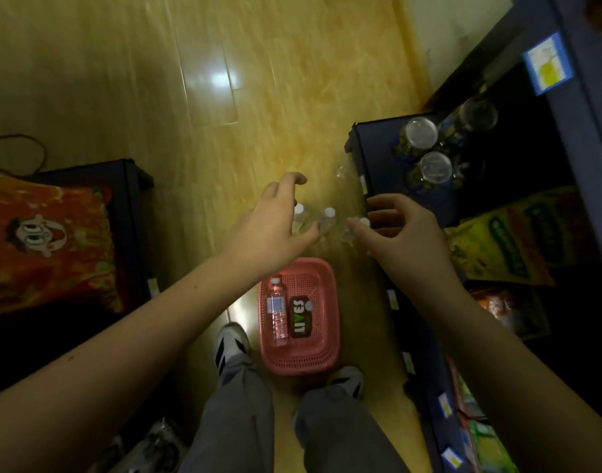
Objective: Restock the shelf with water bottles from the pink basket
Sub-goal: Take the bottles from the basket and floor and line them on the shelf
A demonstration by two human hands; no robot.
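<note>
Legs in grey trousers (245,414) and striped shoes (229,346) stand closest to the camera, straddling the near end of the pink basket (327,353), which sits on the wooden floor (156,97) and serves as the landmark.

Inside the basket lie one clear water bottle (278,310) on its side and, just beside it, a dark packet (301,317) with light lettering. So at least one bottle is left to move, as far as the view shows.

Beyond the basket's far rim, both hands hover over three small white-capped bottles (328,220) that appear transparent against the floor. What they stand on is hard to tell; they may rest on a glass or very dark shelf edge. The left hand (275,220) arches over the left pair with fingers spread and loosely curved, not clearly closed on either. The right hand (402,230) brings thumb and fingertips to the cap of the rightmost bottle; whether it truly pinches it, I cannot tell.

Farther off, to the right of the basket, a dark blue shelf unit (371,145) carries three jars (436,167) seen from above, with yellow-green boxes (504,240) nearer along the same side. Left of the basket, a red printed bag (47,244) lies in another dark rack.

My judgement: restocking is well underway but unfinished.
</note>
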